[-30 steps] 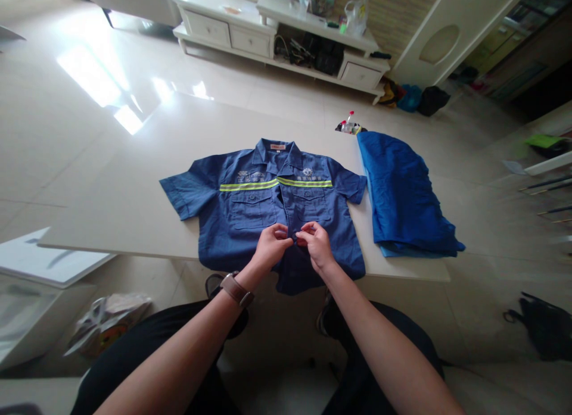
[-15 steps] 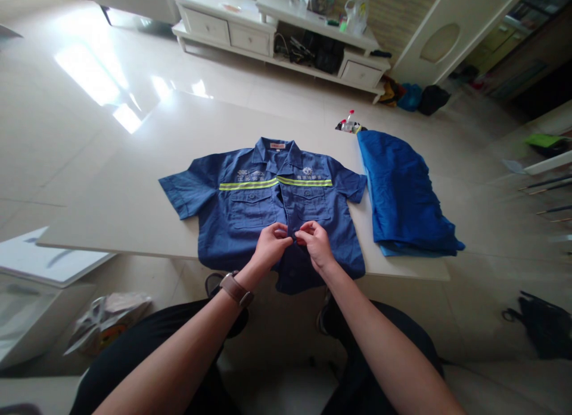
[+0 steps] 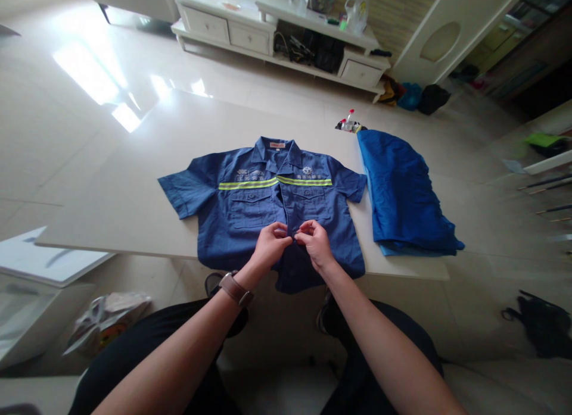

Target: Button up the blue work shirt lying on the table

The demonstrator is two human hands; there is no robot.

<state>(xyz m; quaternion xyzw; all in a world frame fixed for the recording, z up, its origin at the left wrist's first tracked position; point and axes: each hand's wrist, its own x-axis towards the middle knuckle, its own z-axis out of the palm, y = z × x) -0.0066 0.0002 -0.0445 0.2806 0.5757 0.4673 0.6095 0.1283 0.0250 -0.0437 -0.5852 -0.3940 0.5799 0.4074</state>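
A dark blue short-sleeved work shirt lies face up on the pale table, collar away from me. Yellow-green reflective bands cross its chest, and its lower hem hangs over the near edge. My left hand pinches the front opening below the chest pockets, fingers closed on the cloth. Close beside it, my right hand pinches the same placket, thumb and forefinger together. The fingertips nearly meet; whatever button or buttonhole is between them is too small to make out.
A folded bright blue cloth lies right of the shirt. Bottles with red caps stand past the table's far edge. A white low cabinet is at the back. A plastic bag sits on the floor at left.
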